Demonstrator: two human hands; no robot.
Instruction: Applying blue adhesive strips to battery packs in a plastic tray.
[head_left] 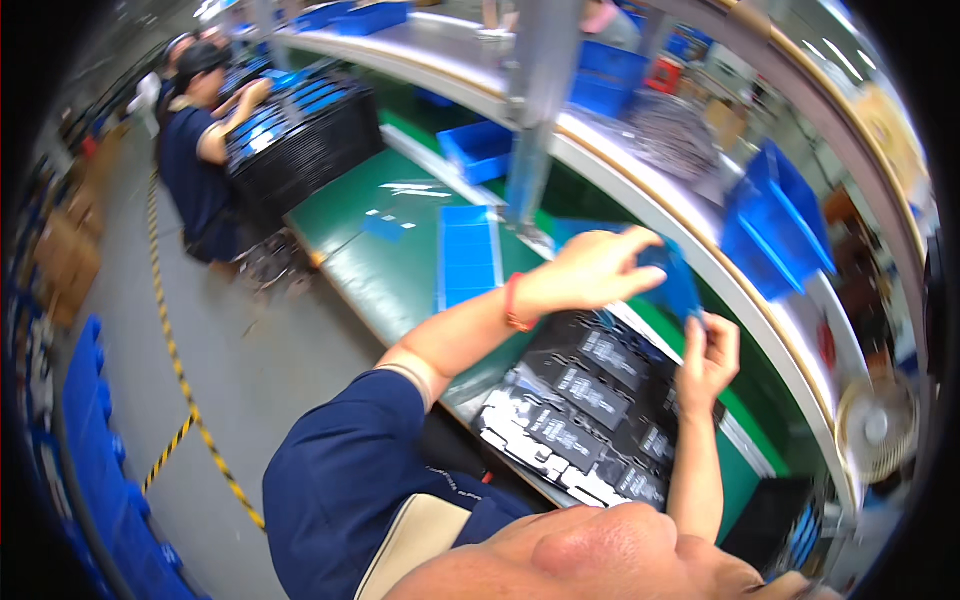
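Fingers (640,268) of both hands pinch the blue sheet (680,290) between them.

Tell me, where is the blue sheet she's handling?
The blue sheet is right of centre, held between both hands above the black tray on the green bench.

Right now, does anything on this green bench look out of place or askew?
Nothing looks damaged or spilled. Both hands, left hand and right hand, hold a blue sheet above a black tray of black parts. The blue tray lies flat on the green bench. Only a few small blue and white scraps lie loose farther back.
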